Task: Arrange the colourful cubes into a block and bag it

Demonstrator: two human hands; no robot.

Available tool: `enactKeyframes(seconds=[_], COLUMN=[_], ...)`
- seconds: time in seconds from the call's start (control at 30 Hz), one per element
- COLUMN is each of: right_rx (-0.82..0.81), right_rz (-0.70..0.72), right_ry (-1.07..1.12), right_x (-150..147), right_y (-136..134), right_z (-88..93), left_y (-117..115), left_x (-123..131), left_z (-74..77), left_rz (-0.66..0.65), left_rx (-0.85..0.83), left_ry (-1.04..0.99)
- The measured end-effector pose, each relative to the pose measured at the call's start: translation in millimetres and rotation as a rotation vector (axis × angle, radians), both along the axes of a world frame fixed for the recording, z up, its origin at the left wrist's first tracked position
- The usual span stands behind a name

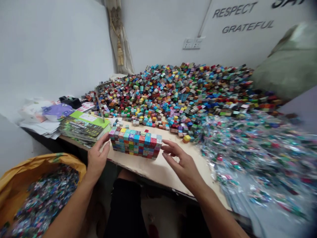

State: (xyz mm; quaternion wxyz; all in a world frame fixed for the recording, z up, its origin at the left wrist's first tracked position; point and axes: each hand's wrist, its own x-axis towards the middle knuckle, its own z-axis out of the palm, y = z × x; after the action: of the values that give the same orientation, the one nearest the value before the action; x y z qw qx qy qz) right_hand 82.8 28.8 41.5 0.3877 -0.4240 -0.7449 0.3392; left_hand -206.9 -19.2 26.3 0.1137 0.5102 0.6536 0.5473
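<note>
At the table front edge, the left hand touches the left end of the cube block; the right hand, fingers spread, lies just beside its right end.

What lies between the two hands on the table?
A stacked block of coloured cubes lies between the left hand and right hand, per the head view.

Wearer's body only: left hand and right hand are both bare. The left forearm comes in from 7 o'clock and the right forearm from 5 o'clock, both uncovered up to the frame edge. At 6 o'clock between them is black legwear, plain dark fabric with no visible print. Whether it's trousers or shorts can't be resolved. Nails are too small to read.
</note>
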Motion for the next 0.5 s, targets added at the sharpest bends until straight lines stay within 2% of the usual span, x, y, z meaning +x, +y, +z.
enactKeyframes(seconds=[0.07,0.13,0.17,0.2,0.23,0.3,0.37,0.43,0.5], right_rx=[-0.007,0.023,0.059,0.107,0.162,0.256,0.304,0.328,0.34], right_rz=[0.001,-0.041,-0.079,-0.125,-0.168,-0.239,-0.279,-0.299,-0.316], right_ry=[-0.011,-0.068,-0.134,-0.22,-0.323,-0.496,-0.577,-0.614,-0.646], right_x=[7.2,16.7,21.5,25.7,28.8,30.5,27.6,26.2,32.8], right_y=[2.5,14.1,24.3,37.3,52.9,88.4,123.9,154.6,181.3], right_z=[-1.6,-6.7,-10.4,-14.2,-17.6,-22.0,-22.4,-20.9,-20.7], left_y=[-8.7,-19.2,-23.9,-27.7,-29.9,-28.3,-18.2,-2.4,13.9], left_x=[2.7,11.8,20.3,32.3,48.0,89.4,136.8,178.6,206.5], left_z=[4.6,6.9,6.0,3.7,0.1,-9.8,-20.9,-32.4,-45.9], left_rz=[0.058,0.15,0.168,0.133,0.043,-0.297,-0.593,-0.749,-0.744], left_rx=[0.03,0.135,0.191,0.218,0.251,0.325,0.308,0.239,0.102], left_ry=[0.055,0.202,0.272,0.32,0.364,0.413,0.334,0.201,0.083])
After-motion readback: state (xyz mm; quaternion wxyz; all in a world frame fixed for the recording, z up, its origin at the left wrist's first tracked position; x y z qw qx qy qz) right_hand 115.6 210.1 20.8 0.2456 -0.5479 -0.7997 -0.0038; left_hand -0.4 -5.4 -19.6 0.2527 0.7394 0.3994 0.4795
